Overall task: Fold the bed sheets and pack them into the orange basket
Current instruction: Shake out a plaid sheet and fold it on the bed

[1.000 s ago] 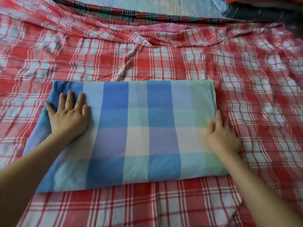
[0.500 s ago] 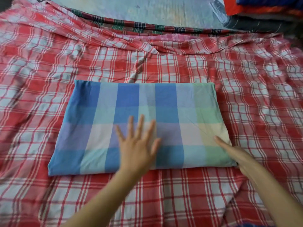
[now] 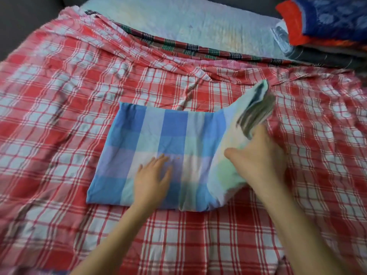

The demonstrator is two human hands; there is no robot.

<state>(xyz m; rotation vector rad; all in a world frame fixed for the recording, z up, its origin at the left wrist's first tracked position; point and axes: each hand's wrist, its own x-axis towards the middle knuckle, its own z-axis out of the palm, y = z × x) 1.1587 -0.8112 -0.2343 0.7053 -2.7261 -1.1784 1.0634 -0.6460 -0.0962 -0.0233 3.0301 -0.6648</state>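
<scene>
Plaid bedspread | left grip spread on blue sheet | right grip pinching its end (blurred)

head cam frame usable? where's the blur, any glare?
Head view: motion blur smears the lifted end of the blue sheet and the right hand gripping it; the left hand, flat on the sheet, is soft but readable; the red checked sheet reads clearly; no glare, even light.

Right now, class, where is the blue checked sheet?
In the head view the folded blue checked sheet lies centre frame on the red plaid sheet, the left hand flat on its near middle and the right hand holding its right end raised.
</scene>
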